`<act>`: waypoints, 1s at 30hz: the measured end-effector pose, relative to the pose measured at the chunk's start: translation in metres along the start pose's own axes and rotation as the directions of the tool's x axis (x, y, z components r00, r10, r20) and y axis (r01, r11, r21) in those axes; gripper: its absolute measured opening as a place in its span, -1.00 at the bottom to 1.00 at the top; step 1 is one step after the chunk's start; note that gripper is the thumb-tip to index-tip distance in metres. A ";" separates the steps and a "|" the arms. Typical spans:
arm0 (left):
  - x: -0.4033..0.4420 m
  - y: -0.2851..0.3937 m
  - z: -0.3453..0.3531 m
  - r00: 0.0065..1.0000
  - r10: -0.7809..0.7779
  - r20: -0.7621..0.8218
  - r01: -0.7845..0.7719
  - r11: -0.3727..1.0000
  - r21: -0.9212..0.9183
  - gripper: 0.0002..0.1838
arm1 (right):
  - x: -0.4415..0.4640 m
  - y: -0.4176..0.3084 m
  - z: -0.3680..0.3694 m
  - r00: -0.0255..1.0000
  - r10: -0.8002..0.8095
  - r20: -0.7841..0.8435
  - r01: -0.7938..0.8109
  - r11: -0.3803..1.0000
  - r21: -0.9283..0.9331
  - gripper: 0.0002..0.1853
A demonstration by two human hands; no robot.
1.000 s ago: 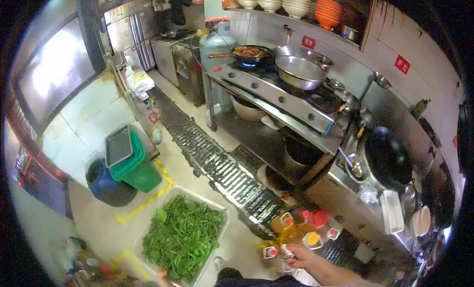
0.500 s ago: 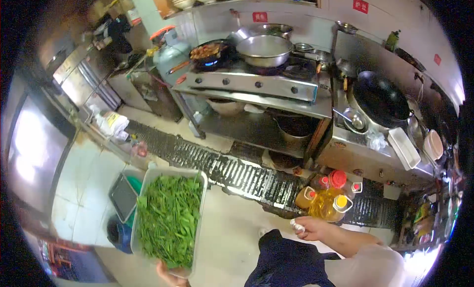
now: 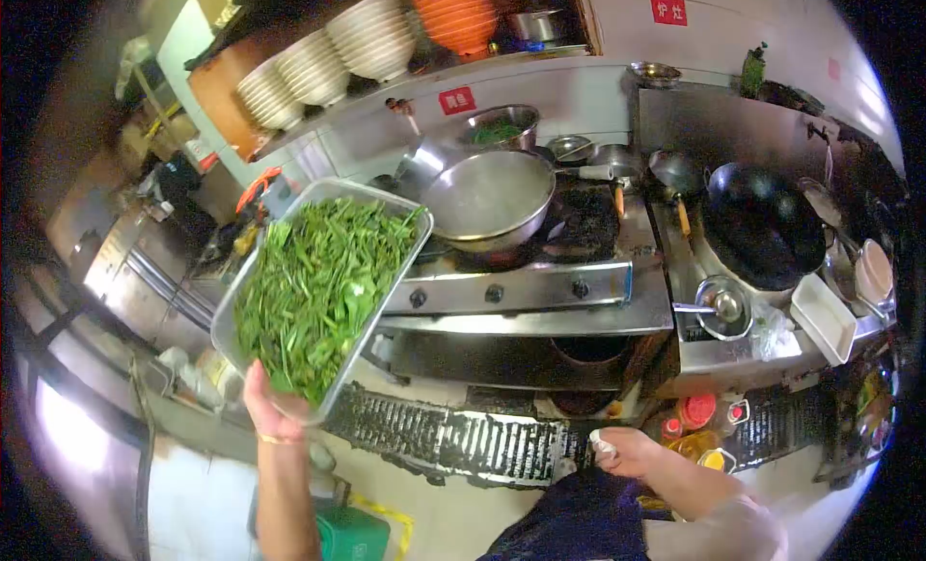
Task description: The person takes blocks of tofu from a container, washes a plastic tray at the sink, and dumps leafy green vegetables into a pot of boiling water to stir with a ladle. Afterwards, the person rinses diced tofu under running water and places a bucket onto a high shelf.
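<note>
A clear plastic tub (image 3: 383, 307) full of cut leafy greens (image 3: 323, 286) is held up at the left, tilted. My left hand (image 3: 270, 407) grips its near corner, thumb on the wall and the other fingers hidden underneath. The tub's far side overlaps the left part of the stove (image 3: 453, 322) and hides the frying pan there. Just right of the tub, a wide metal pan (image 3: 490, 199) sits on the stove. My right hand (image 3: 629, 455) is closed around a small white thing (image 3: 600, 440), too small to name, low in front of the stove.
A black wok (image 3: 762, 223) stands on the right counter, with a white rectangular container (image 3: 823, 318) and a ladle in a bowl (image 3: 723, 306). Oil bottles (image 3: 696, 445) stand on the floor beside a drain grate (image 3: 497, 445). Stacked bowls (image 3: 371, 35) fill the shelf. A green bin (image 3: 352, 534) is below.
My left hand has raised the tub of greens up and forward, from above the floor to the stove's left side. The view has shifted toward the stove. My right hand remains closed on the white thing.
</note>
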State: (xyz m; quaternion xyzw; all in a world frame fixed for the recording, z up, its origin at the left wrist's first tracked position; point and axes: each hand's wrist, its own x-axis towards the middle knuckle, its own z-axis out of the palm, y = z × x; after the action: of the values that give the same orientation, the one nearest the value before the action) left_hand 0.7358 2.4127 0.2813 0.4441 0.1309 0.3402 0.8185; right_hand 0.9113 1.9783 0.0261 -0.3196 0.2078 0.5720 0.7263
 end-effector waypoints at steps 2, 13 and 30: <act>0.064 -0.001 0.016 0.993 -0.108 -0.042 0.107 0.994 -0.006 -0.49 | 0.004 -0.035 0.009 0.999 -0.044 0.003 0.044 0.999 -0.018 -0.94; 0.364 -0.063 0.052 0.971 -0.239 -0.011 0.235 0.941 0.244 -0.41 | 0.024 -0.086 0.036 0.901 -0.421 -0.101 0.429 0.901 0.070 -0.92; 0.506 -0.107 0.154 0.906 0.001 0.423 -0.327 0.636 0.699 -0.57 | 0.103 -0.248 0.298 0.725 -0.688 0.008 0.615 0.642 -0.458 -0.88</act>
State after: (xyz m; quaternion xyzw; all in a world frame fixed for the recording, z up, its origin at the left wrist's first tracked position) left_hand 1.2338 2.6150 0.3260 0.8115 0.0559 0.2351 0.5320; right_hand 1.1580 2.2241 0.2248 -0.5711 0.0068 0.2729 0.7741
